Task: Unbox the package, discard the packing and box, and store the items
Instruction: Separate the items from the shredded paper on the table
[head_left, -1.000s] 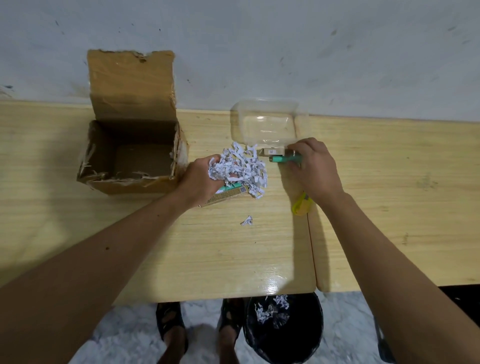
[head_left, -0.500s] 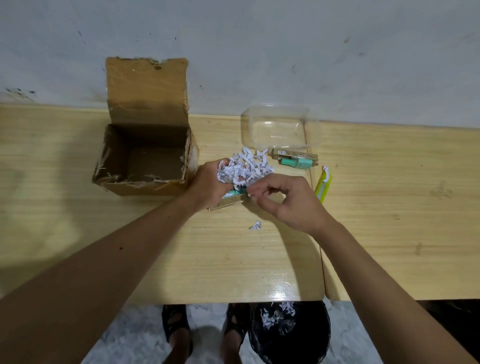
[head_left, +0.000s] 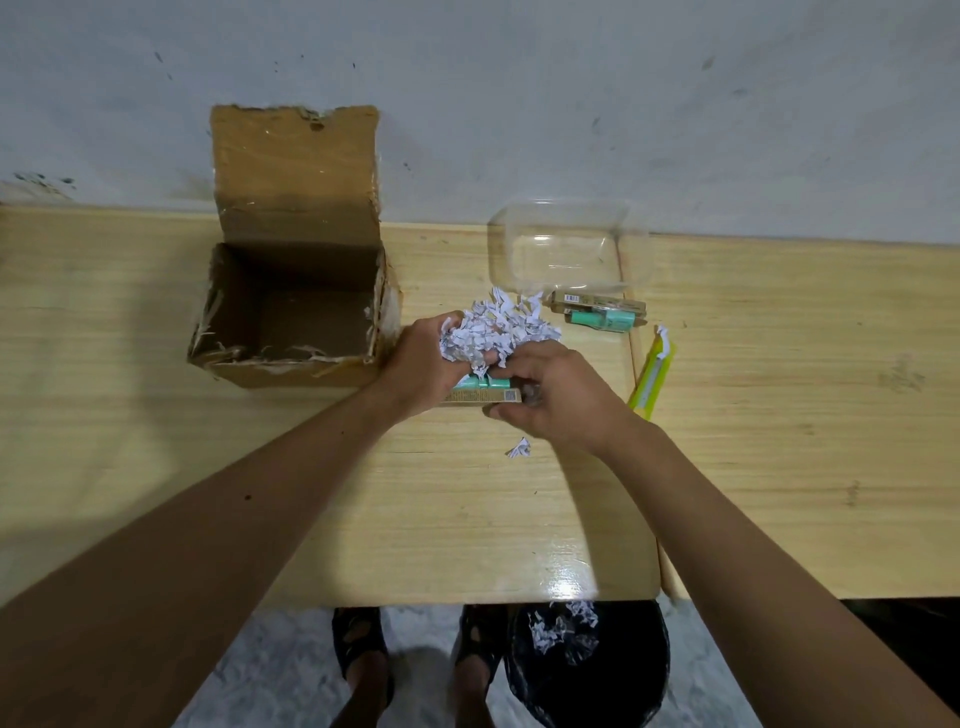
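Note:
A pile of white shredded paper (head_left: 501, 327) lies on the wooden table (head_left: 415, 509), between my hands. My left hand (head_left: 423, 364) cups the pile from the left, fingers dug into it. My right hand (head_left: 553, 397) closes on the shreds at the pile's near edge. Under the pile lies a small teal and brown item pack (head_left: 480, 391). A second such pack (head_left: 600, 313) lies beside a clear plastic container (head_left: 569, 249) at the back. The open cardboard box (head_left: 291, 306) stands to the left, nothing visible inside it.
A yellow-green utility knife (head_left: 652, 379) lies right of my right hand. One loose shred (head_left: 519, 448) sits nearer me. Under the table's front edge a black-lined bin (head_left: 587, 670) holds some shreds, next to my sandalled feet (head_left: 363, 649). A grey wall runs behind.
My right hand left the pack by the clear container, drew back across the table and closed on the near edge of the shred pile. My left hand stayed at the pile.

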